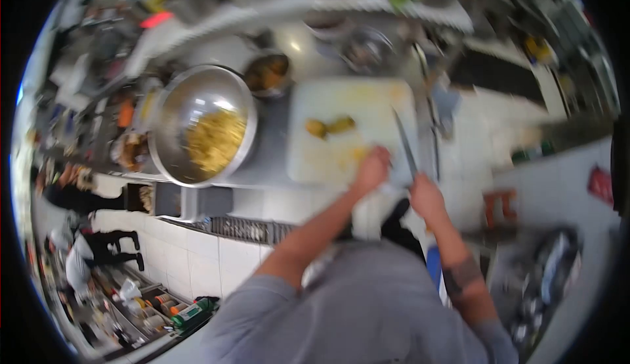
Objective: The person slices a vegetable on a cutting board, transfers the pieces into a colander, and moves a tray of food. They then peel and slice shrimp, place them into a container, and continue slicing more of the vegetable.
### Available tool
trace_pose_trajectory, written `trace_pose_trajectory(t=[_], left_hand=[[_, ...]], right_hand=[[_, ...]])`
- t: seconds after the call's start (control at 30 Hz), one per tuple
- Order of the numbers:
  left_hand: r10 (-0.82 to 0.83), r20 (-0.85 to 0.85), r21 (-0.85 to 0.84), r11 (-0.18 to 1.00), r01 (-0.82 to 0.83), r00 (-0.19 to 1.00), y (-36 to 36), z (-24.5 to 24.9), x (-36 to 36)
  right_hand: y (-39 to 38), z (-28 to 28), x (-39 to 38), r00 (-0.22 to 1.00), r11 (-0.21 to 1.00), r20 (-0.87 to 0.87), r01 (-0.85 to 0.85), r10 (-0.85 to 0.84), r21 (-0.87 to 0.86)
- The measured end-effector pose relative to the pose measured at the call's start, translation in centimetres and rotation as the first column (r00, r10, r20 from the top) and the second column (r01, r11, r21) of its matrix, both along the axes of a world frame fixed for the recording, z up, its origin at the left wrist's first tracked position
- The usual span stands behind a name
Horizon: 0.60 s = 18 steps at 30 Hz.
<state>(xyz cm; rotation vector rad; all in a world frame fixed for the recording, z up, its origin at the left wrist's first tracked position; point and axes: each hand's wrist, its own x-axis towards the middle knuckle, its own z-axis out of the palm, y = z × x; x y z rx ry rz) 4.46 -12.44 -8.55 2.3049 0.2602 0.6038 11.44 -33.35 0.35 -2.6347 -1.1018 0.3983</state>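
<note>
A knife is in my right hand, its blade pointing away from me along the right side of the white cutting board. My left hand is at the board's lower edge with its fingers bent; blur hides whether they hold anything. Beyond it on the board lie some yellow-green pieces and a rounder yellowish one. Small yellow bits are scattered near my left fingers. Left of the board, a large metal bowl holds a heap of yellow shredded food.
Behind the board stand a smaller bowl of orange-brown food and a metal bowl. Metal containers line the back shelf. Two people are far to the left. An orange-brown stool stands at the right.
</note>
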Motion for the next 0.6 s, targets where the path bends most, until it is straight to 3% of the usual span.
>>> trace_pose_trajectory(t=[0.03,0.07,0.1,0.13,0.33,0.5,0.6], left_hand=[[-0.029,-0.056,0.109,0.993,0.035,0.998,0.1,1.3,-0.4],[0.020,-0.111,0.060,0.998,-0.014,0.994,-0.1,3.7,-0.8],[0.083,0.007,0.018,0.996,-0.083,0.997,-0.1,5.3,-1.2],[0.082,-0.006,-0.026,0.996,-0.082,0.997,0.4,6.5,-1.2],[0.019,-0.089,-0.064,0.998,-0.025,0.996,1.7,8.3,0.1],[-0.140,-0.201,0.135,0.976,0.169,0.970,2.3,8.5,1.2],[-0.166,-0.235,0.124,0.972,0.199,0.958,2.6,8.1,1.6]], right_hand=[[0.2,1.2,-0.3,0.996,0.996,-0.045,0.080,-0.082,-0.034],[0.4,3.4,-0.7,0.994,0.993,-0.060,0.086,-0.091,-0.075],[0.8,5.1,-0.9,0.993,0.994,-0.064,0.100,-0.103,-0.039],[1.2,5.8,-0.8,0.990,0.991,-0.064,0.119,-0.122,-0.058],[1.3,9.1,-1.5,0.990,0.985,-0.104,0.074,-0.091,-0.155],[0.3,11.4,-2.3,0.987,0.961,-0.153,0.008,-0.052,-0.278],[-0.2,11.0,-2.6,0.978,0.952,-0.205,-0.024,-0.041,-0.304]])
